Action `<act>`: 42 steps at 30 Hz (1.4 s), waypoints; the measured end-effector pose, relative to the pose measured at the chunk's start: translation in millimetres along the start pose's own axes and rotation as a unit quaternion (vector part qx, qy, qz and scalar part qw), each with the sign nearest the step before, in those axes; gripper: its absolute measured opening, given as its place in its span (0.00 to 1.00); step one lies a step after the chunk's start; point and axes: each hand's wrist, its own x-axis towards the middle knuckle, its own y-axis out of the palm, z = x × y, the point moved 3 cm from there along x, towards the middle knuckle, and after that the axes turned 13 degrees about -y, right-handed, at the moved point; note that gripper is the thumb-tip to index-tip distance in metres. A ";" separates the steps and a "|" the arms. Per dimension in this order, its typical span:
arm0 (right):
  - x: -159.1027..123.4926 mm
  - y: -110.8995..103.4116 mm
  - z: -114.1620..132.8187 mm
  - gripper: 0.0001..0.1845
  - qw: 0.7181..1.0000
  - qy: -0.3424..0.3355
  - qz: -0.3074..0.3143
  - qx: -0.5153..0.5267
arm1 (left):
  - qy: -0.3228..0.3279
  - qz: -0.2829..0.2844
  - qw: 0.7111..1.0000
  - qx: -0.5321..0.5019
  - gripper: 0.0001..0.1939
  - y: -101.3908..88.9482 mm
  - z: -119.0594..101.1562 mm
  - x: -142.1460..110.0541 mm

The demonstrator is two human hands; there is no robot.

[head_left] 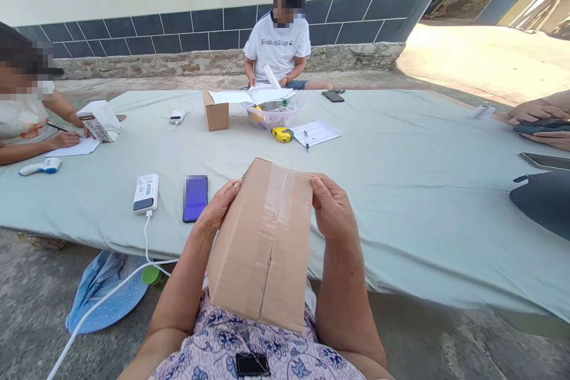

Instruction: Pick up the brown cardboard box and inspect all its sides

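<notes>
A brown cardboard box [249, 243] is held tilted between my two hands, over my lap and the near edge of the table. Clear tape runs along the far part of its top seam; the nearer part of the seam shows as a dark line. My left hand [221, 205] grips the box's far left edge, with the fingers partly hidden behind it. My right hand [333, 205] pinches the far right corner with its thumb on top. Just left of the box lie a purple-screened phone [195, 199] and a white power bank [145, 193] with a cable plugged in.
On the cloth-covered table [423, 190] stand a small open carton [217, 116], a plastic basket [298, 113], a yellow tape measure [282, 135] and a sheet with a pen [306, 141]. People sit left, opposite and right. A white cable [107, 306] hangs at the left.
</notes>
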 end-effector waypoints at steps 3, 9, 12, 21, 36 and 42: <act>-1.3 -0.6 -1.7 0.23 1.000 0.016 -0.004 -0.027 | -0.018 0.026 0.999 0.003 0.27 -6.3 4.9 14.4; -6.2 -0.6 1.1 0.32 0.996 0.022 0.060 -0.065 | 0.044 -0.048 0.998 -0.010 0.32 -17.5 2.9 23.2; -7.4 -0.4 2.5 0.37 0.994 0.011 0.076 -0.081 | 0.107 -0.088 0.990 -0.002 0.30 -19.1 -1.8 19.6; -13.6 5.8 11.3 0.50 0.985 -0.042 0.060 -0.153 | 0.313 -0.140 0.936 0.076 0.24 -16.8 -9.7 5.8; -12.5 22.8 13.0 0.42 0.972 -0.096 0.058 -0.205 | 0.329 -0.137 0.930 0.090 0.23 -8.0 -10.4 -2.5; -11.6 23.0 14.5 0.39 0.978 -0.074 0.053 -0.189 | 0.334 -0.127 0.928 0.110 0.21 -6.3 -9.2 -4.1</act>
